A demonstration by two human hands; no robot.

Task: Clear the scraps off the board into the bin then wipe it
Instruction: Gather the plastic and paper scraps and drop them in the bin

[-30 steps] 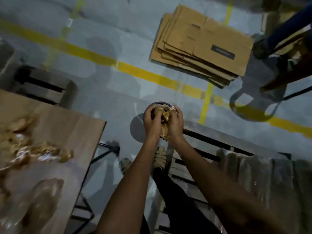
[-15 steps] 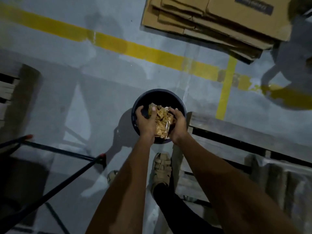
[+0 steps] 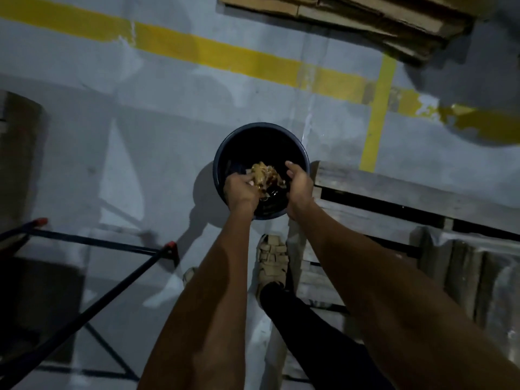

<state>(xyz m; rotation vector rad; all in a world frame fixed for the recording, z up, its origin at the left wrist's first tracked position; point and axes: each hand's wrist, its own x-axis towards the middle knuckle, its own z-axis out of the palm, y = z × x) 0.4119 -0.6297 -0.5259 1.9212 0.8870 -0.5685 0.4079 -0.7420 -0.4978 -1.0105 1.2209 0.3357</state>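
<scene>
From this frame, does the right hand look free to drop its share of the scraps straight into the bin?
Probably yes. The right hand and the left hand hold the scraps directly over the open mouth of the bin. No lid shows, and nothing lies between the scraps and the opening.

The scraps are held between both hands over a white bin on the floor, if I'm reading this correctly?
Not quite: the bin is dark, not white, as the head view shows. The scraps are indeed between the left hand and right hand, over it on the floor.
</scene>
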